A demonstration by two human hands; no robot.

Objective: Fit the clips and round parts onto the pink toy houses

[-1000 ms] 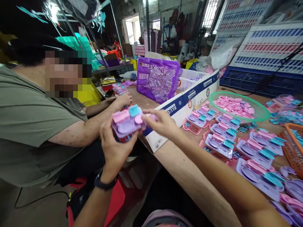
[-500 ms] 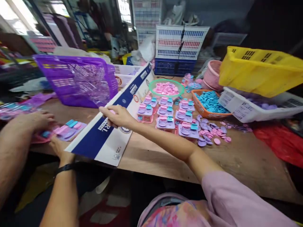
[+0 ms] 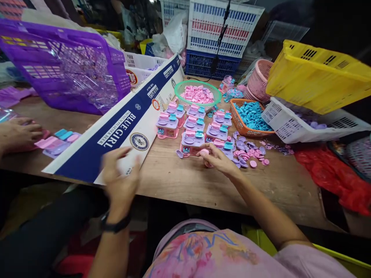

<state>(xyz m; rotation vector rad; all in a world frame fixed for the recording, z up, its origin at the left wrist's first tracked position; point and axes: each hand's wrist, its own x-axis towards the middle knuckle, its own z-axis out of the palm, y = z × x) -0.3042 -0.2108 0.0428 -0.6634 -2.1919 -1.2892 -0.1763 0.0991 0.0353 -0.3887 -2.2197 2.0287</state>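
Note:
My left hand (image 3: 120,175), with a black watch on the wrist, hovers blurred over the table's front edge beside the blue-and-white cardboard sheet (image 3: 121,123); nothing shows in it. My right hand (image 3: 217,158) rests on the table with its fingers pinched on a small pink round piece (image 3: 204,152), next to the nearest purple-and-pink toy set (image 3: 191,142). Several such toy sets (image 3: 194,123) stand in rows behind it. Loose pink and purple round pieces (image 3: 249,152) lie to the right. A finished toy set (image 3: 58,141) lies left of the cardboard by another person's hand (image 3: 17,133).
A purple basket (image 3: 66,65) holds clear plastic at the back left. A green bowl of pink parts (image 3: 198,92), an orange basket of blue parts (image 3: 252,117), a white basket (image 3: 301,123) and a tilted yellow crate (image 3: 319,73) stand to the right. Red plastic (image 3: 336,170) lies far right.
My view swung right from the neighbour. My left hand left the toy set on the table and pulled back. My right hand moved from the cardboard to the toy sets and pinched a pink piece.

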